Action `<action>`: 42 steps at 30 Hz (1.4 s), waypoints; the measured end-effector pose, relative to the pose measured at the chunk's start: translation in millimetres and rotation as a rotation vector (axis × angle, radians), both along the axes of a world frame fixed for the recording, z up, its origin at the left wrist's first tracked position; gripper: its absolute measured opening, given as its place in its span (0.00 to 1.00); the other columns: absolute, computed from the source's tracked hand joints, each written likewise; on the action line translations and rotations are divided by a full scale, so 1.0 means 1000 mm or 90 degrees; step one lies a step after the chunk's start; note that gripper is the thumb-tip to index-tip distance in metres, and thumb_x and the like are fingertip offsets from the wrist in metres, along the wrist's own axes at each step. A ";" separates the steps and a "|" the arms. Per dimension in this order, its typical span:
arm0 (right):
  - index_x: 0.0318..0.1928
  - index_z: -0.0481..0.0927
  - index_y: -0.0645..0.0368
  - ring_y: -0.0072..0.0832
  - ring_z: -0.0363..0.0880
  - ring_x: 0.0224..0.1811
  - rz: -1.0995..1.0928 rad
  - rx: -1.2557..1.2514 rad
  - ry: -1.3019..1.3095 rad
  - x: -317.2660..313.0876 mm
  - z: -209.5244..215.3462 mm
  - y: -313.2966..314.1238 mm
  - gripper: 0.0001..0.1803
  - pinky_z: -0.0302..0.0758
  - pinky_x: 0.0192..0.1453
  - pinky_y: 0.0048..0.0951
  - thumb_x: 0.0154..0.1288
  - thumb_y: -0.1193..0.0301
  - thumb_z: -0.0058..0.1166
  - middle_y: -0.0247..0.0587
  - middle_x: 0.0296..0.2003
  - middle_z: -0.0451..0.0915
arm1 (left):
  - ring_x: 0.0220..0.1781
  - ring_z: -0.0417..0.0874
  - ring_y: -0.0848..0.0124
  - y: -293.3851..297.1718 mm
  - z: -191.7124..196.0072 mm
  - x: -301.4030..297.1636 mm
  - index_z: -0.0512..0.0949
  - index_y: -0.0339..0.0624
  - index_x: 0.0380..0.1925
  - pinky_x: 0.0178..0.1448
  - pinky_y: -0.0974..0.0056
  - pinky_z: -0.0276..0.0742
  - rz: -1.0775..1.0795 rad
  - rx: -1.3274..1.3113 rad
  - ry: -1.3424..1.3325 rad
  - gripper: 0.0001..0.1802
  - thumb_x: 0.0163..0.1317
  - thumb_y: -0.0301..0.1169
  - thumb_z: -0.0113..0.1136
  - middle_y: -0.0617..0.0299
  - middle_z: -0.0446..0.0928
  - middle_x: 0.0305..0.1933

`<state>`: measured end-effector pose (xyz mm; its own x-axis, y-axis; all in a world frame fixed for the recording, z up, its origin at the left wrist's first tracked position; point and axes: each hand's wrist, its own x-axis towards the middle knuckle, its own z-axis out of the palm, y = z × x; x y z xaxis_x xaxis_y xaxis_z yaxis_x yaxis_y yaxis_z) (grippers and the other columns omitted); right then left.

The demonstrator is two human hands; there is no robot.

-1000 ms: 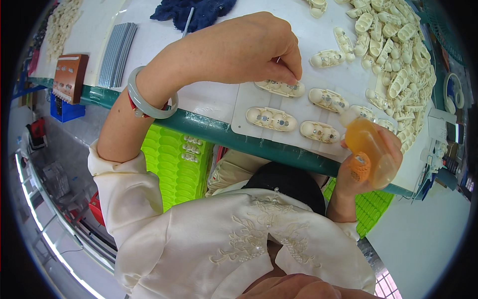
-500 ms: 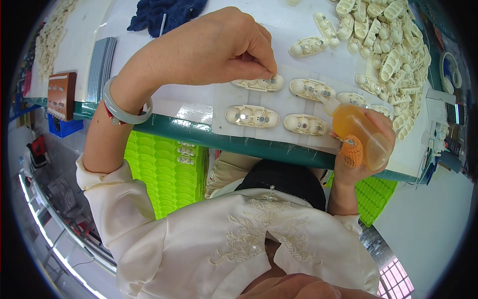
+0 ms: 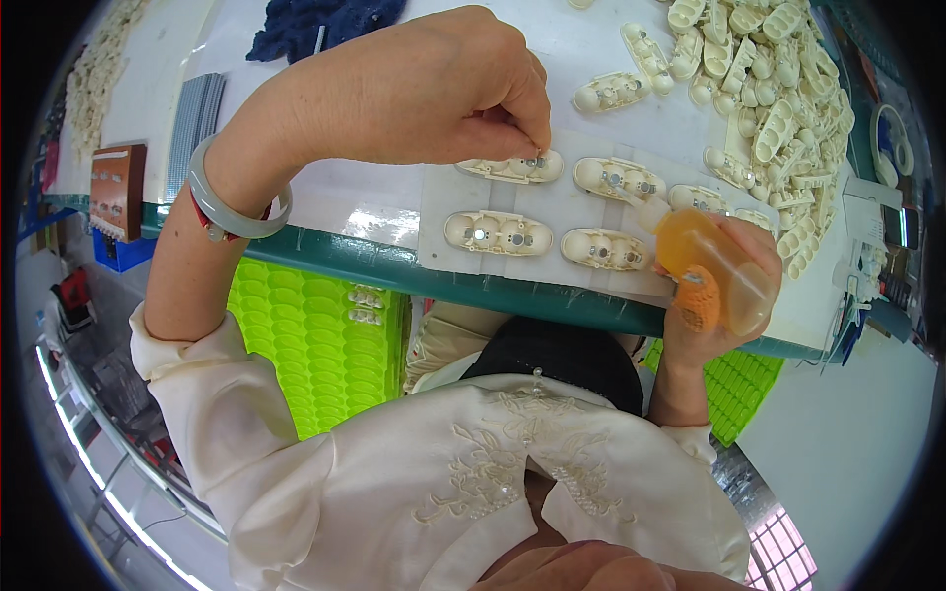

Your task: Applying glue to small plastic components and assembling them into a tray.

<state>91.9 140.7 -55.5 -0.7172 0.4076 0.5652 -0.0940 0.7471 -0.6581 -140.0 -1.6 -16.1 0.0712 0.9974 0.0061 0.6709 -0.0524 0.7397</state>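
And here's the white table, green-edged, with a translucent mat flat along its near side! Beyond the mat to its right sprawls a heap of cream plastic shells; beyond the mat leftward, a navy cloth!

the cream casings are formed of smooth plastic, and shiny metal-looking discs are set in them. the squeeze bottle is made of translucent, glossy plastic; the orange finger cover is knitted in rough, matt yarn. gloss is shown by the green table edge, satin sheen by the blouse, rough nap by the navy cloth.
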 end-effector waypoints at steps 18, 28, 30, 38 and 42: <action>0.44 0.69 0.68 0.34 0.74 0.39 0.008 0.022 0.027 0.007 -0.006 0.004 0.21 0.74 0.42 0.28 0.55 0.66 0.59 0.49 0.35 0.75 | 0.25 0.76 0.72 0.000 -0.004 -0.004 0.82 0.35 0.32 0.28 0.71 0.69 0.019 -0.019 -0.012 0.08 0.50 0.20 0.61 0.59 0.78 0.27; 0.43 0.69 0.67 0.33 0.74 0.38 -0.062 0.034 0.069 0.021 -0.008 0.010 0.22 0.75 0.40 0.27 0.57 0.62 0.59 0.48 0.35 0.73 | 0.25 0.77 0.72 0.001 0.003 -0.005 0.82 0.36 0.33 0.28 0.71 0.69 0.032 -0.079 -0.047 0.08 0.50 0.21 0.62 0.59 0.78 0.26; 0.43 0.69 0.67 0.33 0.74 0.37 -0.043 0.020 0.052 0.020 -0.008 0.008 0.23 0.75 0.39 0.27 0.54 0.64 0.62 0.49 0.36 0.75 | 0.25 0.77 0.73 0.001 0.000 -0.005 0.82 0.36 0.33 0.28 0.71 0.69 0.023 -0.070 -0.052 0.08 0.50 0.21 0.62 0.59 0.77 0.26; 0.42 0.70 0.67 0.34 0.75 0.36 -0.017 0.029 0.049 0.020 -0.008 0.013 0.23 0.76 0.39 0.28 0.50 0.68 0.64 0.50 0.36 0.76 | 0.25 0.76 0.71 -0.001 -0.003 -0.005 0.82 0.36 0.34 0.29 0.71 0.70 0.041 -0.059 -0.091 0.09 0.49 0.21 0.63 0.59 0.77 0.26; 0.42 0.71 0.67 0.34 0.75 0.36 -0.070 -0.073 0.099 0.025 -0.013 0.010 0.22 0.76 0.40 0.29 0.50 0.68 0.64 0.51 0.36 0.75 | 0.25 0.75 0.72 -0.001 -0.005 -0.005 0.82 0.36 0.34 0.29 0.70 0.69 0.039 -0.059 -0.095 0.10 0.49 0.21 0.64 0.59 0.76 0.25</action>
